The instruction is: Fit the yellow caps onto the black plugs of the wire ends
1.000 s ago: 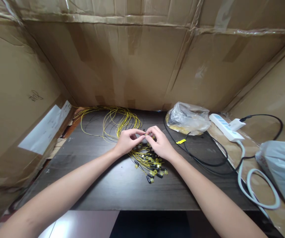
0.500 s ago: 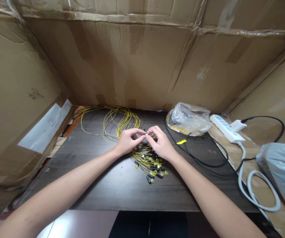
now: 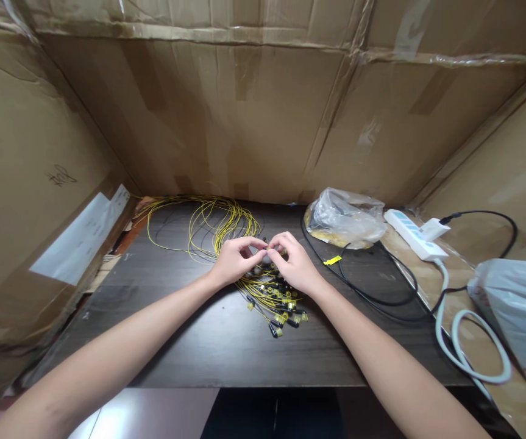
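My left hand (image 3: 234, 261) and my right hand (image 3: 295, 263) meet above the middle of the table. Thumb and fingers of each are closed in a pinch on one small cable connector (image 3: 266, 248), mostly covered by the fingertips. Thin yellow cables (image 3: 236, 227) lie in loose loops behind my left hand and run beneath both hands. Their other ends fan out just below, where several black connectors with clear yellow caps (image 3: 284, 318) lie in a heap, partly hidden by my right hand.
Cardboard walls (image 3: 199, 116) enclose the dark table (image 3: 175, 341) at the back and sides. To the right are a clear plastic bag (image 3: 347, 216), a black cable (image 3: 381, 300) with a yellow tag (image 3: 333, 260), a white power strip (image 3: 414, 236) and a pale plastic bag (image 3: 516, 311).
Both hands keep their pinch in nearly the same place. The pale bit that showed between the fingertips now looks darker. The whole view has shifted slightly.
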A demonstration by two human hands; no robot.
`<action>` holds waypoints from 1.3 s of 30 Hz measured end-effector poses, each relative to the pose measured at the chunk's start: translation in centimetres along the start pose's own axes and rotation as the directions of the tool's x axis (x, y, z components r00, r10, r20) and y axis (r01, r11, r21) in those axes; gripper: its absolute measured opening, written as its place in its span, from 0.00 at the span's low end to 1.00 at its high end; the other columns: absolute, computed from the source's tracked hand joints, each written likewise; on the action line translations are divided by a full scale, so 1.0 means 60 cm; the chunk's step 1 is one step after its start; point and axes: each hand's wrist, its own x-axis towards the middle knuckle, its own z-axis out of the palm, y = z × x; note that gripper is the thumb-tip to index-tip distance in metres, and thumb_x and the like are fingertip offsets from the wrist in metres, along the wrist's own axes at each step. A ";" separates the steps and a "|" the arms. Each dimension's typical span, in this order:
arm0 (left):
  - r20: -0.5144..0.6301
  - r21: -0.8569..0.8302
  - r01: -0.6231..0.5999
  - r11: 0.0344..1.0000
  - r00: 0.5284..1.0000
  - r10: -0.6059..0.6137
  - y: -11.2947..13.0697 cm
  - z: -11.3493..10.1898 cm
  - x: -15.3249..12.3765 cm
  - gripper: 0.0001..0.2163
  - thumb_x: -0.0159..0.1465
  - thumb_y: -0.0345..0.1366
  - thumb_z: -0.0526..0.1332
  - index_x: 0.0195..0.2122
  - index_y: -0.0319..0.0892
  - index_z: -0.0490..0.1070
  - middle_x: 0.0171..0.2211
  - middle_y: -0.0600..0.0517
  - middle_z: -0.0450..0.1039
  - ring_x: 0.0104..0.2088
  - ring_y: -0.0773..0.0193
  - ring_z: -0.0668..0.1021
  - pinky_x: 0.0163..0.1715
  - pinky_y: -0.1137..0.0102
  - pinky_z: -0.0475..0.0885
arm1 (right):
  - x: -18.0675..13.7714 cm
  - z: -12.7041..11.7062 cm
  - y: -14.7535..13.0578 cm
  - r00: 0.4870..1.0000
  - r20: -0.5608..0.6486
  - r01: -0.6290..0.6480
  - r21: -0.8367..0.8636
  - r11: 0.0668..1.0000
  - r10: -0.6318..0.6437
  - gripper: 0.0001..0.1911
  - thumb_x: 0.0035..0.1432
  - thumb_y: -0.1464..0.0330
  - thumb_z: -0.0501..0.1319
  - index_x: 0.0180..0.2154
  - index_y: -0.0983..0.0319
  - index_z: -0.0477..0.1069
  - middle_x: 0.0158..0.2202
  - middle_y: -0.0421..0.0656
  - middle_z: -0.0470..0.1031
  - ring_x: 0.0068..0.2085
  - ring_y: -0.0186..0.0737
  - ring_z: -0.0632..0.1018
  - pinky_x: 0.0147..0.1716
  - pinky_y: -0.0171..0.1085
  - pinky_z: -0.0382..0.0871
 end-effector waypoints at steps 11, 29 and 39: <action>0.001 0.031 -0.049 0.998 0.999 0.049 -0.002 0.001 -0.003 0.06 0.60 0.34 0.65 0.36 0.39 0.80 0.27 0.52 0.79 0.20 0.72 0.72 0.23 0.77 0.67 | 0.001 0.007 0.006 0.998 0.059 0.010 -0.016 1.000 -0.009 0.15 0.70 0.66 0.50 0.32 0.59 0.70 0.42 0.46 0.71 0.48 0.45 0.73 0.49 0.45 0.66; -0.012 -0.040 -0.035 0.999 0.999 0.034 0.001 -0.001 -0.001 0.06 0.61 0.35 0.66 0.36 0.39 0.81 0.30 0.51 0.80 0.22 0.71 0.73 0.24 0.77 0.69 | 0.000 0.005 0.000 0.999 0.023 0.035 -0.020 0.999 -0.035 0.13 0.70 0.66 0.50 0.33 0.59 0.68 0.41 0.45 0.71 0.45 0.43 0.73 0.48 0.44 0.66; 0.013 -0.025 -0.042 0.999 0.999 0.043 -0.003 -0.002 -0.003 0.07 0.62 0.36 0.66 0.38 0.39 0.81 0.29 0.51 0.80 0.21 0.72 0.71 0.23 0.77 0.67 | 0.000 0.004 -0.003 0.998 0.048 0.041 0.028 0.999 -0.042 0.11 0.68 0.68 0.53 0.32 0.60 0.68 0.40 0.44 0.70 0.43 0.41 0.73 0.47 0.43 0.66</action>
